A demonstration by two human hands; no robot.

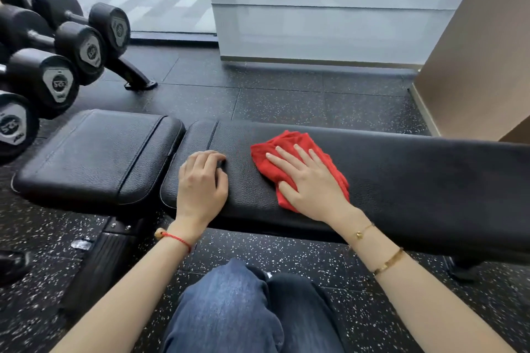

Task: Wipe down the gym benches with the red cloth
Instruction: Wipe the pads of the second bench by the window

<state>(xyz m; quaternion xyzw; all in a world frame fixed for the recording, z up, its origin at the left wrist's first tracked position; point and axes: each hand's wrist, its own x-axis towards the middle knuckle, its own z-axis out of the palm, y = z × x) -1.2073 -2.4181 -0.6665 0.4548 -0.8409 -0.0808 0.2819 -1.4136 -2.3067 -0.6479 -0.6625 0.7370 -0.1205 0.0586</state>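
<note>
A black padded gym bench (415, 169) runs across the view, with its separate seat pad (97, 155) on the left. A folded red cloth (289, 142) lies on the long pad near its left end. My right hand (309, 183) presses flat on the cloth with straight, spread fingers. My left hand (202, 183) rests on the pad just left of the cloth, its fingers curled under and holding nothing.
A rack of black dumbbells (57, 46) stands at the far left, its foot (140, 80) on the speckled rubber floor (286, 103). A glass wall (329, 8) is behind the bench and a beige wall (481, 51) at the right. My knees in jeans (243, 309) are below.
</note>
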